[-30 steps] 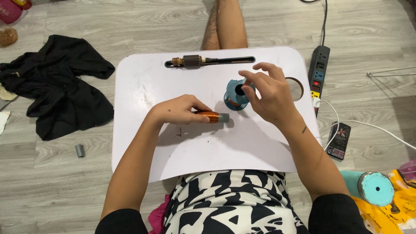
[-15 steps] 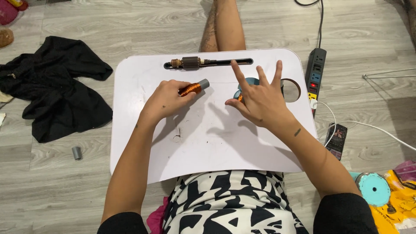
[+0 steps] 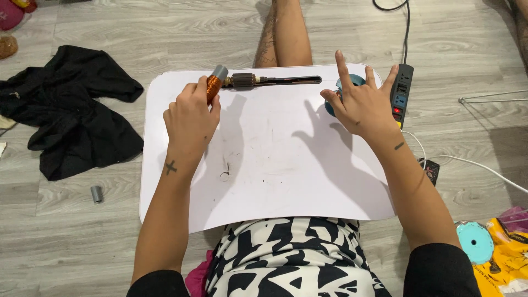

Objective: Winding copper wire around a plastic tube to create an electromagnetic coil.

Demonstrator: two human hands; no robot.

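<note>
My left hand grips a small copper-wound coil with a grey end near the far edge of a white lap table. The coil's tip sits right beside a motor armature on a dark shaft that lies along that far edge. My right hand hovers with fingers spread over a blue cylindrical part at the table's far right, mostly hiding it. Whether the fingers touch the blue part is not clear.
A black power strip with a lit switch lies right of the table, with cables trailing. Black cloth is heaped on the wooden floor at left, a small grey cylinder near it. A teal disc and yellow packaging lie at lower right.
My left hand carried the coil from the table's middle up to the far edge beside the armature. My right hand moved right and opened its fingers over the blue part.
</note>
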